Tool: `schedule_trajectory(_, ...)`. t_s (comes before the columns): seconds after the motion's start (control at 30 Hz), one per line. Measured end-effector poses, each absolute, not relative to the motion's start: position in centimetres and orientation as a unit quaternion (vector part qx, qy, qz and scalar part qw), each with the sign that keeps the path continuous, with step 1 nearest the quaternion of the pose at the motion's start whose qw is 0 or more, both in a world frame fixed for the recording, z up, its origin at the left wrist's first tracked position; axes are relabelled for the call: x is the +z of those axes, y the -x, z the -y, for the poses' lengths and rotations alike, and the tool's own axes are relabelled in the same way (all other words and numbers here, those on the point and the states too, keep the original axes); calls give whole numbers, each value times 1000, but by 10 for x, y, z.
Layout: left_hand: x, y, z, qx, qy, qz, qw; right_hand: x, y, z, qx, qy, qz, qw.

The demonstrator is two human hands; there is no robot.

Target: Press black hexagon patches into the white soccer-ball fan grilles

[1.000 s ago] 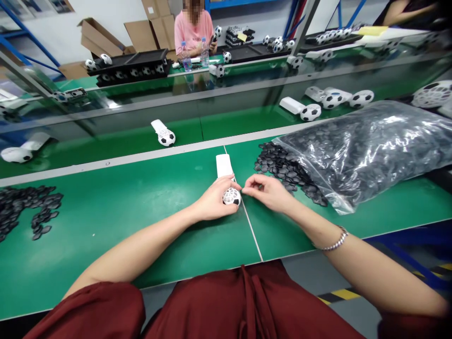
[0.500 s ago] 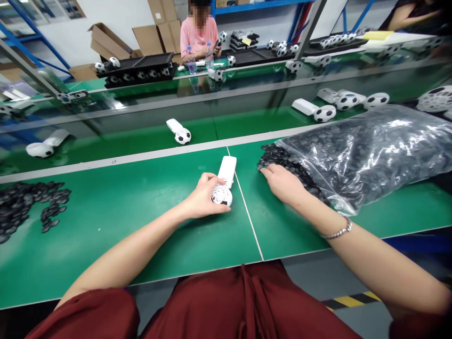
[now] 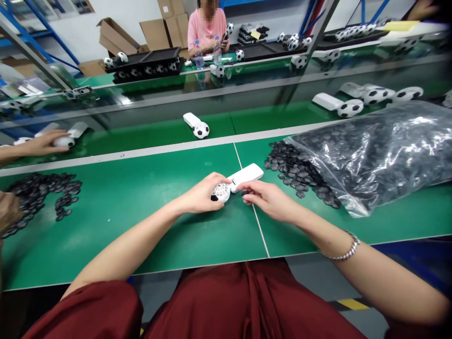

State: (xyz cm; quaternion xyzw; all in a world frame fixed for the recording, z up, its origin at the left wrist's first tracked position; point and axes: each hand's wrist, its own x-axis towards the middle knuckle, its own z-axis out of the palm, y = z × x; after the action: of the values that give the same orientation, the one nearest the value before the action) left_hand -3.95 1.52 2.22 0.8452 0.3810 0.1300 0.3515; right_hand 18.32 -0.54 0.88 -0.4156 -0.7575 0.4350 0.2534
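A white handheld fan (image 3: 248,175) with a football-patterned round head lies on the green bench in front of me. My left hand (image 3: 205,193) is closed around the fan's head, thumb and fingers on opposite sides of its white grille. Just right of the head, my right hand (image 3: 268,198) pinches a small black piece (image 3: 245,192) between thumb and fingertips, close to the fan's neck. Beyond the right hand lies a loose pile of small flat black pieces (image 3: 291,165), at the mouth of a clear plastic bag (image 3: 384,150) full of them.
Another pile of black pieces (image 3: 42,193) lies at the left, by a co-worker's hand (image 3: 9,212). A second hand (image 3: 42,143) touches a fan on the conveyor strip. More football fans (image 3: 200,129) lie along it. Opposite sits a person in pink (image 3: 206,30).
My right hand has come from the black pile to the fan with a black piece. The fan's handle has swung to the right. Co-worker hands have appeared at the left.
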Motion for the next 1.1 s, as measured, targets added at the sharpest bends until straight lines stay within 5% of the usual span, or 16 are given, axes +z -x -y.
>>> schedule_trajectory(0.27,19,36,-12,152,-842,-388,344,12,-174,3,297,383,826,289)
schedule_trajectory(1.1,10,22,-4,219,-829,-431,280,-1,-156,-15,242,371,849,289)
